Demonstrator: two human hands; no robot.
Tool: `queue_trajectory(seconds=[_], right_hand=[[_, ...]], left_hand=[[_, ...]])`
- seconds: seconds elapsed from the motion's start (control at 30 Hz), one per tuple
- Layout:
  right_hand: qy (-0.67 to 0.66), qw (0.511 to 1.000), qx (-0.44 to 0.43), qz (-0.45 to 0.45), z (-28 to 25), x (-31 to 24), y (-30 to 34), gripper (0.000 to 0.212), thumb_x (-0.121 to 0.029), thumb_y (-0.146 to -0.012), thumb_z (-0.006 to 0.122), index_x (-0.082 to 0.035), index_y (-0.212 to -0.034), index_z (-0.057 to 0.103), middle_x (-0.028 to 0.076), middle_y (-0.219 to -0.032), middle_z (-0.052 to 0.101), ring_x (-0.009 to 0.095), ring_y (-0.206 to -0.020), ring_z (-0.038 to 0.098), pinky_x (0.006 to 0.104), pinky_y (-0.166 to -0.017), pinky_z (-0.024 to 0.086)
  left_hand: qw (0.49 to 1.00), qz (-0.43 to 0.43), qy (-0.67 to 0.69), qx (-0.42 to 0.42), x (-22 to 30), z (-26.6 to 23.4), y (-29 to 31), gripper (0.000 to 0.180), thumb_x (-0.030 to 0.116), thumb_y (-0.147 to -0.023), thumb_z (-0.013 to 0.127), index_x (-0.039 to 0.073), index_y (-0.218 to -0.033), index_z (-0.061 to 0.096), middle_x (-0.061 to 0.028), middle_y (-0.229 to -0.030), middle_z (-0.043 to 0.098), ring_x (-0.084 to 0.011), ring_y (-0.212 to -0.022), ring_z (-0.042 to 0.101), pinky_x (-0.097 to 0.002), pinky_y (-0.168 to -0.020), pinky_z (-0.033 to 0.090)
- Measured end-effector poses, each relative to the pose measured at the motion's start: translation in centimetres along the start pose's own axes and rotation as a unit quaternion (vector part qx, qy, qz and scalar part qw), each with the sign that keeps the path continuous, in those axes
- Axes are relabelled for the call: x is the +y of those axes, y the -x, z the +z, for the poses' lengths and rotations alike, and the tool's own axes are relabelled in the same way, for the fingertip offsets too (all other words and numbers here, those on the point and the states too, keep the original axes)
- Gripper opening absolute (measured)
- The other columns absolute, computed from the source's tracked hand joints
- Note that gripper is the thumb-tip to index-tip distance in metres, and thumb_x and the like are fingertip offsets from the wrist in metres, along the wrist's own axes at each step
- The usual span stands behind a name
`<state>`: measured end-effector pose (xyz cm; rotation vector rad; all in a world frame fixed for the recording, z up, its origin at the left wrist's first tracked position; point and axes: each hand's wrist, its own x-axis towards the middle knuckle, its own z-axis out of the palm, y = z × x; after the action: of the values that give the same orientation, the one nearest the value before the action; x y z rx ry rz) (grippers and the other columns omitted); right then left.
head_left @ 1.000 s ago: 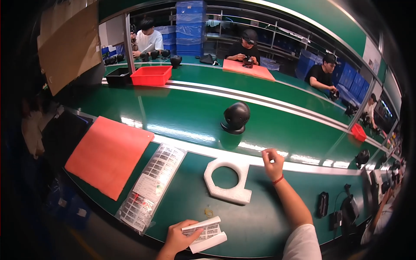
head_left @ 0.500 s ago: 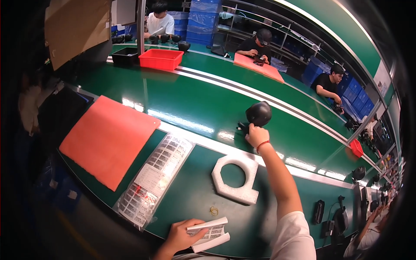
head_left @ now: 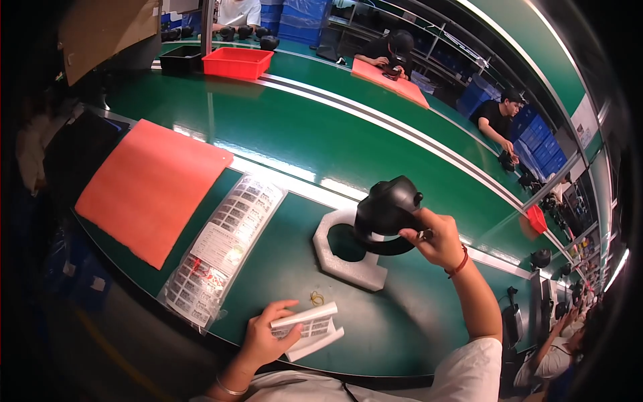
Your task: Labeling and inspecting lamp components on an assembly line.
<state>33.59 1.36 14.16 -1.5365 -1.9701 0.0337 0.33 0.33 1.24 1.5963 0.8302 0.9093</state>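
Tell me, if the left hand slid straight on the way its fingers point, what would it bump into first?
The left hand rests on white label strips, fingers pointing right. Past the strips, bare green table follows; the small yellowish ring lies just off that line. So the way looks free, though depth is hard to judge.

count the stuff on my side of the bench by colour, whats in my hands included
black: 1, the device in the right hand
white: 2, foam ring, label strips under the left hand
orange: 1, mat
clear: 1, label bag
yellow: 1, rubber band
total: 6
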Motion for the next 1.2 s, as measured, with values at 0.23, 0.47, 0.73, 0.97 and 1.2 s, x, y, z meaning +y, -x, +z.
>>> queue_trajectory(seconds=[0.23, 0.47, 0.73, 0.97, 1.2], right_hand=[[0.051, 0.998, -0.023, 0.008, 2.4, -1.4, 1.4, 0.035, -0.018, -0.069, 0.081, -0.006, -0.094, 0.059, 0.006, -0.06, 0.054, 0.017, -0.051, 0.053, 0.0299, -0.048, 0.041], [0.002, 0.983, 0.048, -0.175, 6.1, -9.2, 5.6, 0.04, -0.038, -0.067, 0.079, -0.013, -0.096, 0.068, 0.0, -0.08, 0.06, 0.014, -0.047, 0.046, 0.0258, -0.046, 0.041], [-0.186, 0.976, -0.109, -0.031, 6.7, -9.5, 6.6, 0.019, -0.021, -0.071, 0.078, -0.008, -0.081, 0.069, 0.004, -0.064, 0.06, 0.02, -0.049, 0.056, 0.029, -0.046, 0.042], [-0.2, 0.97, -0.134, 0.035, 6.4, -9.2, 7.0, 0.011, -0.013, -0.073, 0.075, -0.005, -0.075, 0.068, 0.007, -0.063, 0.062, 0.021, -0.05, 0.058, 0.0282, -0.046, 0.043], [-0.182, 0.983, 0.011, -0.031, 5.8, -8.5, 6.3, 0.008, -0.005, -0.08, 0.059, -0.002, -0.081, 0.067, 0.012, -0.072, 0.061, 0.027, -0.064, 0.056, 0.0345, -0.06, 0.045]], left_hand=[[0.99, -0.021, 0.129, 0.052, -1.3, 0.8, 0.5, 0.024, 0.006, -0.082, 0.069, -0.002, -0.103, 0.06, -0.0042, -0.08, 0.067, -0.0045, -0.071, 0.058, -0.0214, -0.063, 0.049], [0.987, -0.068, 0.144, 0.014, -0.5, 1.1, 0.5, 0.012, 0.008, -0.08, 0.072, -0.002, -0.084, 0.067, -0.0016, -0.074, 0.067, -0.0027, -0.067, 0.056, -0.0201, -0.058, 0.046], [0.988, 0.077, 0.132, 0.012, -1.2, 2.0, 0.6, 0.016, 0.012, -0.079, 0.074, -0.003, -0.08, 0.068, -0.0027, -0.072, 0.068, -0.0068, -0.064, 0.061, -0.0221, -0.059, 0.048], [0.956, -0.042, 0.291, 0.005, 0.8, 2.2, -0.4, 0.016, 0.002, -0.078, 0.073, -0.003, -0.09, 0.066, -0.0098, -0.088, 0.068, -0.0102, -0.079, 0.063, -0.0223, -0.07, 0.051], [0.953, 0.009, 0.302, -0.008, -2.0, 2.5, 0.5, 0.011, -0.002, -0.082, 0.068, -0.004, -0.091, 0.064, -0.0096, -0.093, 0.067, -0.0075, -0.081, 0.061, -0.0202, -0.07, 0.049]])
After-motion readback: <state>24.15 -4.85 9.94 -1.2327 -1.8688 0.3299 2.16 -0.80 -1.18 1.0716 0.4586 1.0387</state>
